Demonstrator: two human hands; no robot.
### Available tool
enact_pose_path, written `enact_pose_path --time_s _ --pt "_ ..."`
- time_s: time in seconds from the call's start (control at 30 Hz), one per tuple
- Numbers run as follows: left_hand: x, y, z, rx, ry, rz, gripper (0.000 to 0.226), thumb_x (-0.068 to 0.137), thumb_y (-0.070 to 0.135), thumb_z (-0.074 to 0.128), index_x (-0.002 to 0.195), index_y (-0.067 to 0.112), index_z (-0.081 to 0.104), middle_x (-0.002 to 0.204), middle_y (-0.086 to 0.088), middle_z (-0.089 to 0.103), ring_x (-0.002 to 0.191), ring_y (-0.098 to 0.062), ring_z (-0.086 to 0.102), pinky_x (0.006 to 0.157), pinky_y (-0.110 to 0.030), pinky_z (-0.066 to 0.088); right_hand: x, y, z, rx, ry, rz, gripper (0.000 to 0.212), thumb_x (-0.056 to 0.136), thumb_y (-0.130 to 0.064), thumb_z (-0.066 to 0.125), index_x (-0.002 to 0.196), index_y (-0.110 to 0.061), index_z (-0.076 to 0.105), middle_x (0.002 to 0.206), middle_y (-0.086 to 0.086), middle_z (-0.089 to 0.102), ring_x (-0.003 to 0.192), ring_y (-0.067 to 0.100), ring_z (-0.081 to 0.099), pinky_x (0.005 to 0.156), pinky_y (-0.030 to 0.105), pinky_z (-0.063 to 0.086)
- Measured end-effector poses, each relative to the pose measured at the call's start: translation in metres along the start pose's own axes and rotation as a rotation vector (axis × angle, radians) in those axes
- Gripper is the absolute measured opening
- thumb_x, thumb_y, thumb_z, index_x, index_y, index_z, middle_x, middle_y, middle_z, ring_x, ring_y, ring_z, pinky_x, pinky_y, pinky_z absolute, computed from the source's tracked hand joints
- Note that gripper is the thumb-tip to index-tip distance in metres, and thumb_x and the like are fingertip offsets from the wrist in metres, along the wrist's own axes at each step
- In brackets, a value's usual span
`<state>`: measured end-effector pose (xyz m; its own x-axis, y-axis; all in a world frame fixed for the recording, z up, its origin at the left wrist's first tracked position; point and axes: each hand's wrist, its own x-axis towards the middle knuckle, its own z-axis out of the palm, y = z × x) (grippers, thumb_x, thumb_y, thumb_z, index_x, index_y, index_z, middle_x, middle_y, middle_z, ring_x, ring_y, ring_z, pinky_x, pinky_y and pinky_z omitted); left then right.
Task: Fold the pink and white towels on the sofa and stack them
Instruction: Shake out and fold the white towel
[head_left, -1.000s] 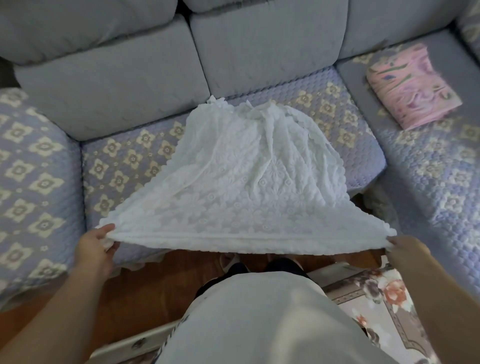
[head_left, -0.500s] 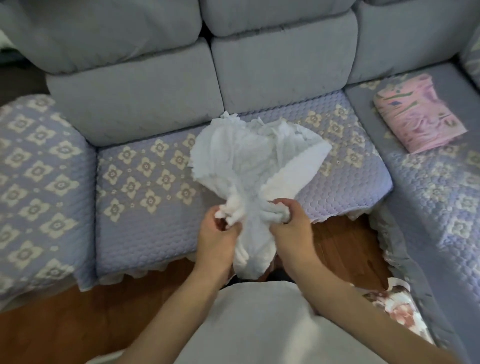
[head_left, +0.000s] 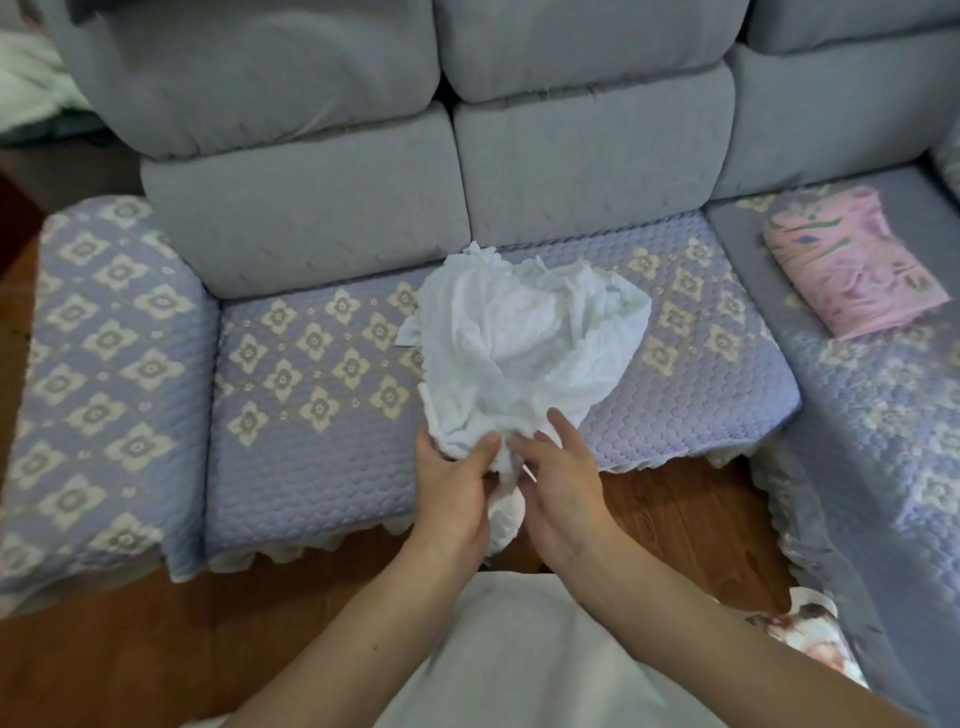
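1. Nearest the camera: two bare forearms reach forward over a pale garment, with wooden floor showing between the person and the sofa edge.
2. Left hand (head_left: 454, 486): thumb and fingers pinch the gathered near end of the white towel (head_left: 524, 348), clamped on the cloth.
3. Right hand (head_left: 563, 483): fingers straight and relaxed, lying against the same bunch. I judge it is not gripping, though the motion blur leaves some doubt.
4. White towel: bunched and crumpled, not flat. Its near end is in the hands at the front lip of the seat, a tail hangs below toward the floor, and the rest is heaped on the patterned seat cover (head_left: 311, 415).
5. Step in hand, as I read it: folding the white towel, corners brought together at the near end. No clean fold shows yet.
6. Next move calls for: the right hand to take hold, both hands to find matching edges, then lay the cloth flat on the seat and smooth it before halving.
7. Far right: pink towel (head_left: 852, 267), folded, on the side section of the sofa (head_left: 571, 156), well apart from the white one. Stacking is not yet done.
8. Count: hands two; white towels one; pink towels one; sofas one.
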<state>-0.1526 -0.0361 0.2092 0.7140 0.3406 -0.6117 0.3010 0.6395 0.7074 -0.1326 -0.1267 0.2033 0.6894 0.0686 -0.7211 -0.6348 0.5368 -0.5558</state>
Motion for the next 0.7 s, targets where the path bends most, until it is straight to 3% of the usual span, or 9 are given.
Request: enact_pose_path --time_s 0.1,0.17,0.3,0.43,0.47,0.57,0.63,0.7 --pt "0.001 0.001 -0.003 0.173 0.08 0.069 0.05 0.086 -0.009 0.067 0.127 0.019 0.057 0.11 -0.005 0.073 0.097 -0.021 0.074 0.079 -0.039 0.062 -0.004 0.0 0.003 0.054 -0.035 0.081 0.038 0.09 0.007 0.057 0.128 0.003 0.058 0.118 0.022 0.07 0.107 0.032 0.07 0.097 0.043 0.055" --pt "0.003 0.0 -0.005 0.278 0.087 0.093 0.049 0.086 -0.007 0.067 0.125 0.02 0.06 0.108 -0.002 0.074 0.095 -0.017 0.074 0.08 -0.037 0.062 -0.006 0.002 0.005 0.09 -0.03 0.146 0.035 0.092 0.006 0.055 0.127 0.011 0.054 0.119 0.027 0.067 0.11 0.036 0.068 0.099 0.047 0.053" --pt "0.001 0.001 -0.005 0.169 0.029 -0.017 0.032 0.09 -0.005 0.057 0.117 0.011 0.067 0.103 -0.01 0.076 0.096 -0.026 0.074 0.087 -0.042 0.059 -0.011 0.003 0.01 0.082 -0.004 0.183 0.031 0.097 -0.005 0.058 0.127 0.005 0.058 0.12 0.021 0.069 0.109 0.031 0.069 0.092 0.042 0.056" --pt "0.005 -0.004 -0.007 0.273 0.165 -0.052 0.015 0.097 0.022 0.061 0.104 0.012 0.069 0.075 0.001 0.075 0.067 -0.007 0.073 0.056 -0.019 0.055 -0.012 0.001 0.016 0.02 0.059 0.247 0.034 0.101 -0.021 0.057 0.126 0.002 0.06 0.121 0.028 0.063 0.11 0.035 0.065 0.093 0.046 0.053" --pt "0.006 -0.003 -0.006 0.296 0.179 -0.052 0.016 0.097 0.029 0.063 0.101 0.014 0.07 0.077 0.002 0.076 0.068 -0.007 0.073 0.059 -0.02 0.056 -0.014 0.0 0.017 0.009 0.062 0.275 0.034 0.1 -0.022 0.057 0.124 0.002 0.062 0.12 0.027 0.065 0.105 0.035 0.067 0.089 0.044 0.055" --pt "0.01 0.001 -0.012 0.425 0.186 -0.065 0.022 0.097 0.038 0.06 0.094 0.019 0.071 0.085 -0.003 0.077 0.079 -0.02 0.075 0.078 -0.037 0.061 -0.015 -0.003 0.017 0.025 0.025 0.275 0.018 0.096 -0.014 0.058 0.103 0.0 0.068 0.088 0.013 0.07 0.067 0.021 0.07 0.059 0.031 0.054" --pt "0.013 0.007 -0.019 0.447 0.254 -0.028 0.027 0.097 0.042 0.06 0.086 0.019 0.07 0.091 -0.008 0.077 0.084 -0.027 0.073 0.084 -0.043 0.06 -0.016 -0.007 0.018 -0.015 0.021 0.22 0.014 0.095 -0.013 0.059 0.094 -0.003 0.069 0.082 0.009 0.072 0.065 0.02 0.071 0.064 0.032 0.054" --pt "0.013 0.018 -0.028 0.359 0.321 0.003 0.033 0.093 0.046 0.064 0.078 0.017 0.07 0.087 -0.005 0.077 0.084 -0.033 0.073 0.083 -0.047 0.06 -0.011 -0.014 0.015 -0.113 0.078 0.025 0.017 0.095 -0.014 0.06 0.103 -0.006 0.073 0.1 0.01 0.076 0.087 0.026 0.075 0.083 0.041 0.059"
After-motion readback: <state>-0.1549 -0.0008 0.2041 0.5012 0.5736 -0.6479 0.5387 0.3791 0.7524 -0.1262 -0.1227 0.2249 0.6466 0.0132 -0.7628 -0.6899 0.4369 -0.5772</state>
